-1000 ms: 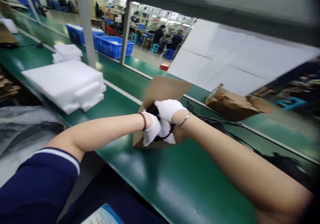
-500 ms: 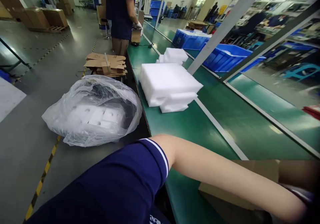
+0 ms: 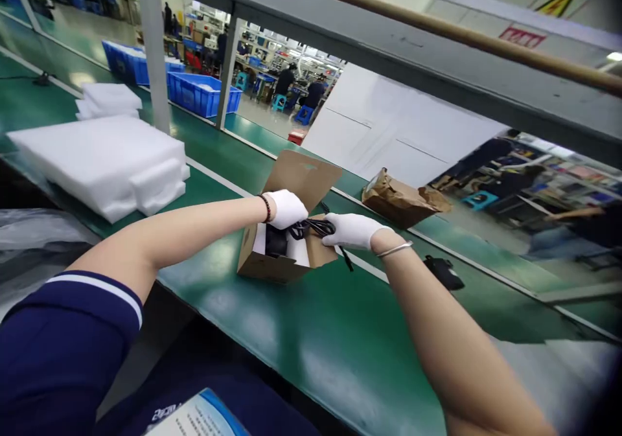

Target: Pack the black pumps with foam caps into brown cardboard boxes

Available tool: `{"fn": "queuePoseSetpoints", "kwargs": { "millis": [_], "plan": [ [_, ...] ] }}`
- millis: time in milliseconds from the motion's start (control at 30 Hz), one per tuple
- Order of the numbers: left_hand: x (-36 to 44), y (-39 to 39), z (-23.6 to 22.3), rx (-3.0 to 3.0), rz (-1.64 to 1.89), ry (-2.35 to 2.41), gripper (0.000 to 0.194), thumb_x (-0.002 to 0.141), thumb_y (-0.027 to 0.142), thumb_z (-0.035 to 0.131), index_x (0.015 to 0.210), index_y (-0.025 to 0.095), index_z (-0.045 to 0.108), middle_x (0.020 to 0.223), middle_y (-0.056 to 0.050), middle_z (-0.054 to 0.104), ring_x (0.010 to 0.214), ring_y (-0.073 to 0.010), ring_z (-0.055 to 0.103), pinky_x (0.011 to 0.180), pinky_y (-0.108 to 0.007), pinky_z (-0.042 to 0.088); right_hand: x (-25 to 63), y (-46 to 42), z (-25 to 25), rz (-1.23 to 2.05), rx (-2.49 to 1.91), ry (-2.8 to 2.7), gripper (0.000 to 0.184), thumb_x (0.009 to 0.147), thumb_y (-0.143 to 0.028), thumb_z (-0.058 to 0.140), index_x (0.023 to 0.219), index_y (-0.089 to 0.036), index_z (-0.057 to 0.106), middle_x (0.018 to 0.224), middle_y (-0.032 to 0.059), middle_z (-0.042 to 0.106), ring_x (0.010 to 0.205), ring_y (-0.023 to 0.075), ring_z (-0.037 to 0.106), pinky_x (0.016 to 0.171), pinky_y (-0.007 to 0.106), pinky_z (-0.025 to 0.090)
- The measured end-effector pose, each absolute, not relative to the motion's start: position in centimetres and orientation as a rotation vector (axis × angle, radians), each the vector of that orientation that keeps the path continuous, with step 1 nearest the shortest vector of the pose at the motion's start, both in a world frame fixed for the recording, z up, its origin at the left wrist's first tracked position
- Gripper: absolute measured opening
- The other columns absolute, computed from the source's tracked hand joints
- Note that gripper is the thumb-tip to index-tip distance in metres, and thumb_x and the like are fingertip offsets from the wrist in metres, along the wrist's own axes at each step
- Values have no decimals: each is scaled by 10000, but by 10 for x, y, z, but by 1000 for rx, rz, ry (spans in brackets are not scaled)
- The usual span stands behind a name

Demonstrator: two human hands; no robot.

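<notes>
A small open cardboard box [image 3: 272, 264] sits on the green belt [image 3: 330, 319], its lid flap [image 3: 304, 177] standing up behind. Inside are white foam and a black device [image 3: 276, 240]. My left hand [image 3: 287, 208], in a white glove, is closed on a bundle of black cable [image 3: 311, 229] over the box mouth. My right hand [image 3: 352, 230], also gloved, grips the same cable at the box's right side. A cable end [image 3: 346, 259] hangs down onto the belt.
White foam sheets [image 3: 97, 160] are stacked on the belt at left. A crumpled brown paper bag [image 3: 398, 199] and a small black object [image 3: 442, 272] lie to the right. Blue bins [image 3: 201, 92] and a grey post [image 3: 151, 47] stand behind. People work in the background.
The view swung left toward the floor and plastic bag, then came back to the box. My hands have risen from deep in the box and now hold the cable at its top.
</notes>
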State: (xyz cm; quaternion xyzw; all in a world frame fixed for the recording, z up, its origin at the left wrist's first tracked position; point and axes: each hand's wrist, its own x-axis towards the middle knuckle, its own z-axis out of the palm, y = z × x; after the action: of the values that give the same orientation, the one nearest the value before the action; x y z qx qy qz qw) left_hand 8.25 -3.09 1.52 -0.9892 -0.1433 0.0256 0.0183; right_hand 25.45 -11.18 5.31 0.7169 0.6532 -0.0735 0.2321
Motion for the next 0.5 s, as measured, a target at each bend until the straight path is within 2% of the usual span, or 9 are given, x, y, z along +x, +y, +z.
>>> {"fn": "queuePoseSetpoints", "kwargs": {
  "millis": [67, 133, 167, 200, 233, 300, 333, 400, 500],
  "plan": [
    [83, -28, 19, -3034, 16, -429, 564, 649, 197, 752, 1194, 148, 616, 1155, -194, 658, 1010, -332, 644, 822, -389, 506, 252, -124, 52, -180, 2054, 1793, 374, 782, -326, 639, 1117, -159, 658, 965, 92, 714, 826, 259, 664, 594, 287, 416],
    [86, -24, 18, -3079, 92, -338, 914, 538, 282, 827, 1373, 179, 471, 1240, -183, 626, 1035, -337, 627, 792, -366, 509, 243, -131, 55, -201, 2112, 1842, 220, 746, -260, 631, 935, -158, 678, 859, 76, 705, 753, 233, 647, 554, 274, 380],
    [89, -21, 17, -3125, 161, -277, 979, 505, 314, 842, 1392, 199, 444, 1235, -159, 635, 1020, -325, 629, 770, -348, 509, 238, -133, 58, -224, 2130, 1886, 154, 732, -233, 628, 863, -164, 672, 813, 65, 697, 724, 221, 639, 544, 270, 366],
    [92, -17, 16, -3172, 216, -227, 942, 510, 332, 836, 1367, 210, 465, 1199, -131, 656, 985, -304, 637, 746, -329, 504, 232, -135, 60, -235, 2160, 1937, 106, 730, -221, 626, 816, -168, 661, 783, 58, 690, 707, 213, 633, 541, 269, 361],
    [94, -12, 16, -3211, 234, -202, 818, 544, 331, 814, 1298, 209, 522, 1137, -104, 681, 932, -278, 646, 719, -309, 494, 226, -137, 62, -217, 2225, 1983, 80, 739, -219, 625, 799, -172, 650, 776, 54, 689, 711, 210, 635, 551, 267, 366],
    [96, -2, 17, -3256, 202, -236, 520, 607, 279, 758, 1099, 186, 618, 1005, -67, 707, 822, -226, 646, 672, -276, 467, 214, -140, 57, -121, 2453, 2044, 94, 784, -237, 618, 855, -179, 639, 837, 55, 704, 784, 218, 655, 616, 260, 409],
    [96, 3, 19, -3260, 179, -251, 434, 620, 256, 739, 1034, 180, 634, 966, -55, 709, 793, -208, 639, 664, -267, 457, 208, -141, 51, -75, 2592, 2050, 121, 813, -250, 610, 912, -183, 630, 885, 59, 712, 837, 223, 666, 661, 259, 434],
    [92, 10, 21, -3251, 155, -209, 396, 629, 227, 721, 1016, 185, 650, 974, -46, 707, 808, -197, 629, 683, -260, 449, 197, -145, 30, -131, 2817, 2046, 152, 866, -256, 579, 1005, -195, 593, 925, 57, 721, 893, 218, 682, 729, 260, 473],
    [84, 12, 18, -3139, 130, -26, 475, 633, 140, 668, 1101, 221, 667, 1064, -67, 691, 913, -233, 616, 730, -289, 439, 188, -148, -6, -606, 2924, 2001, 35, 906, -233, 533, 938, -217, 532, 763, 20, 712, 766, 188, 706, 698, 254, 517]
  ]
}}
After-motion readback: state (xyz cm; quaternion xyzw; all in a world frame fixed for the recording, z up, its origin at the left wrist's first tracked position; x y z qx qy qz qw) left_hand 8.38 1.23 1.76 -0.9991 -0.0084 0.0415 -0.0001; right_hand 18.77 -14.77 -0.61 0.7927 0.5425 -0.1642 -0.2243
